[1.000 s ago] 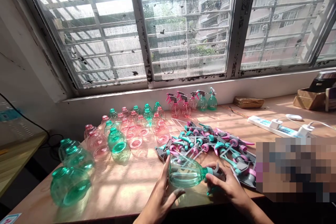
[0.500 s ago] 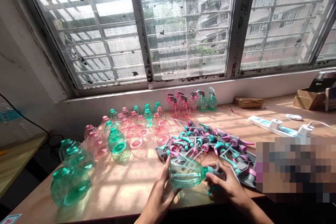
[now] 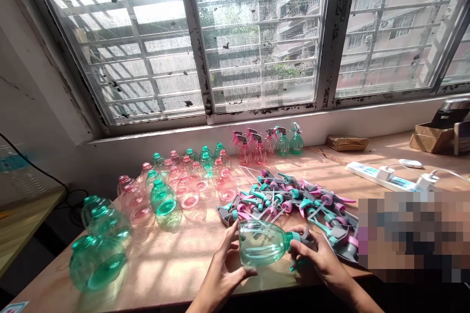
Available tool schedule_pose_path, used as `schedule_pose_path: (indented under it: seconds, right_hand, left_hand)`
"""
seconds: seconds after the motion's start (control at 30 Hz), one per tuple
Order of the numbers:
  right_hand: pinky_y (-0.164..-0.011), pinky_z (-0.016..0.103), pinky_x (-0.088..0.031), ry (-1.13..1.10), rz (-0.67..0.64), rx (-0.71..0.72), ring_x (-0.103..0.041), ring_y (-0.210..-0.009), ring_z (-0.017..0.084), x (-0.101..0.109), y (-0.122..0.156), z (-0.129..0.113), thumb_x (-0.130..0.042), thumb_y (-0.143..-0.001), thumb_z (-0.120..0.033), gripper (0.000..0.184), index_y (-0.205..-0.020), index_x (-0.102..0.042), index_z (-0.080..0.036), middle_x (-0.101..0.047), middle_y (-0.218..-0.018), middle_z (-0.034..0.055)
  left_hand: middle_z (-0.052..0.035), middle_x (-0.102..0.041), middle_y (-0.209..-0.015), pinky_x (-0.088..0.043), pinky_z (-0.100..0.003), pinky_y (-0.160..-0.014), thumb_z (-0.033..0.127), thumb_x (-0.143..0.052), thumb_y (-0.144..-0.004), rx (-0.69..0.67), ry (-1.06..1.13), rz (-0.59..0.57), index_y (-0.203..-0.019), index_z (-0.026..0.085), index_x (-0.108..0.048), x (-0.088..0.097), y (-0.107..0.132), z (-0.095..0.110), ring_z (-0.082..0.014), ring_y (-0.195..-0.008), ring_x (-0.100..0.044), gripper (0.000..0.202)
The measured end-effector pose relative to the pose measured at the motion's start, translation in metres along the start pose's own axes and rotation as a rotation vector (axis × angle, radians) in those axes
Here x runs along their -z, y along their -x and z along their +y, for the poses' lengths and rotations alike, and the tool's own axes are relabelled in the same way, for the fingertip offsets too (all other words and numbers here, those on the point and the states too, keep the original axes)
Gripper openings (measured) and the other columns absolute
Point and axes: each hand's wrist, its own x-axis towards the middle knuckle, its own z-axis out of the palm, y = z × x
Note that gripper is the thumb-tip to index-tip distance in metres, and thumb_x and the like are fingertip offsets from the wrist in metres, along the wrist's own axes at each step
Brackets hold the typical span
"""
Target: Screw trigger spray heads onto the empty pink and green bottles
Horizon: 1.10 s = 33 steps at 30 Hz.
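Bottle (image 3: 262, 249), grn, clear, lies on its side betw. the hands, base twd L, neck twd R, above near edge of table (image 3: 157, 266). L hand (image 3: 225, 269) spread wide, fingers + thumb cupped about base end; contact of thumb can't be told. R hand (image 3: 323, 257) grips spray head (image 3: 306, 240), grey w/ teal collar, at bottle neck. Just beyond: pile of loose sprayer tops (image 3: 290, 194), pink/teal/grey. Farther L: topless bottles (image 3: 163, 200), pink + grn, upright. Near wall: topped sprayers (image 3: 259, 151), upright. Far R: pwr strip (image 3: 370, 174), plugs in.
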Motion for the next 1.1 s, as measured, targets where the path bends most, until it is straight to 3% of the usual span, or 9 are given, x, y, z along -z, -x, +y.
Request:
schedule_pose_path:
  seconds: [0.17, 0.3, 0.4, 0.47, 0.57, 0.73, 0.9, 1.0, 1.1]
  right_hand:
    - [-0.059, 0.036, -0.061, 0.057, 0.012, 0.017, -0.074, -0.058, 0.025, -0.001, 0.000, -0.003, -0.088, -0.080, -0.059, 0.046, -0.100, -0.075, -0.020, -0.076, -0.066, 0.0017]
    - [-0.064, 0.038, -0.064, 0.034, 0.008, 0.036, -0.076, -0.060, 0.025, -0.003, 0.001, -0.003, -0.090, -0.078, -0.057, 0.044, -0.097, -0.074, -0.021, -0.080, -0.068, 0.0025]
    - [-0.061, 0.037, -0.064, 0.005, 0.002, 0.034, -0.075, -0.058, 0.024, -0.004, 0.001, -0.003, -0.091, -0.078, -0.056, 0.044, -0.099, -0.074, -0.021, -0.081, -0.068, 0.0026]
    - [-0.059, 0.037, -0.064, 0.012, 0.001, 0.035, -0.075, -0.057, 0.025, -0.004, 0.001, -0.002, -0.090, -0.078, -0.057, 0.046, -0.100, -0.073, -0.021, -0.081, -0.068, 0.0030]
    - [-0.061, 0.038, -0.064, 0.023, 0.002, 0.033, -0.075, -0.056, 0.025, -0.003, 0.000, 0.000, -0.090, -0.077, -0.058, 0.048, -0.101, -0.074, -0.020, -0.080, -0.067, 0.0024]
    - [-0.058, 0.035, -0.063, 0.018, 0.000, 0.028, -0.074, -0.060, 0.023, -0.003, 0.000, 0.002, -0.092, -0.075, -0.058, 0.049, -0.101, -0.076, -0.019, -0.078, -0.068, 0.0020]
    - [-0.059, 0.036, -0.063, 0.058, 0.003, 0.022, -0.072, -0.059, 0.023, -0.005, 0.001, 0.001, -0.091, -0.074, -0.059, 0.049, -0.100, -0.077, -0.019, -0.076, -0.068, 0.0020]
    - [-0.059, 0.036, -0.064, 0.084, 0.016, 0.034, -0.072, -0.060, 0.024, -0.006, 0.000, 0.001, -0.091, -0.073, -0.060, 0.048, -0.098, -0.078, -0.020, -0.075, -0.069, 0.0013]
    - [-0.059, 0.036, -0.064, 0.087, 0.014, 0.047, -0.074, -0.062, 0.024, -0.006, 0.000, 0.001, -0.091, -0.074, -0.058, 0.045, -0.097, -0.079, -0.021, -0.077, -0.072, 0.0020]
  left_hand:
    - [-0.0125, -0.054, -0.155, -0.058, -0.043, -0.107, 0.050, -0.084, -0.086, -0.033, -0.027, -0.021, -0.166, 0.040, -0.033, -0.003, 0.000, 0.000, -0.0315, -0.122, -0.069, 0.095]
    - [-0.0109, -0.048, -0.164, -0.050, -0.046, -0.118, 0.045, -0.090, -0.083, -0.028, 0.014, -0.057, -0.168, 0.042, -0.022, -0.005, 0.007, 0.016, -0.0349, -0.141, -0.058, 0.109]
    - [-0.0100, -0.035, -0.173, -0.044, -0.047, -0.123, 0.046, -0.087, -0.087, -0.020, 0.030, -0.046, -0.167, 0.040, -0.028, -0.006, 0.009, 0.023, -0.0384, -0.155, -0.042, 0.100]
    - [-0.0094, -0.031, -0.175, -0.046, -0.047, -0.122, 0.047, -0.085, -0.088, -0.026, 0.035, -0.052, -0.165, 0.039, -0.036, -0.006, 0.008, 0.022, -0.0401, -0.154, -0.042, 0.092]
    - [-0.0107, -0.034, -0.173, -0.044, -0.049, -0.123, 0.047, -0.085, -0.087, -0.055, -0.004, -0.032, -0.164, 0.037, -0.038, -0.005, 0.004, 0.016, -0.0404, -0.150, -0.048, 0.091]
    - [-0.0156, -0.051, -0.164, -0.048, -0.050, -0.119, 0.053, -0.081, -0.090, -0.014, 0.001, -0.017, -0.168, 0.033, -0.028, -0.006, 0.003, 0.011, -0.0381, -0.142, -0.058, 0.097]
    - [-0.0118, -0.049, -0.164, -0.050, -0.046, -0.118, 0.047, -0.084, -0.089, -0.009, 0.024, -0.060, -0.166, 0.038, -0.029, -0.005, 0.006, 0.016, -0.0352, -0.140, -0.059, 0.095]
    - [-0.0129, -0.048, -0.163, -0.053, -0.046, -0.114, 0.049, -0.089, -0.083, -0.015, 0.001, -0.011, -0.166, 0.037, -0.028, -0.005, 0.005, 0.013, -0.0367, -0.137, -0.061, 0.104]
    - [-0.0119, -0.040, -0.166, -0.049, -0.049, -0.119, 0.050, -0.092, -0.079, -0.104, -0.124, 0.060, -0.167, 0.038, -0.028, -0.004, 0.004, 0.007, -0.0402, -0.150, -0.046, 0.109]
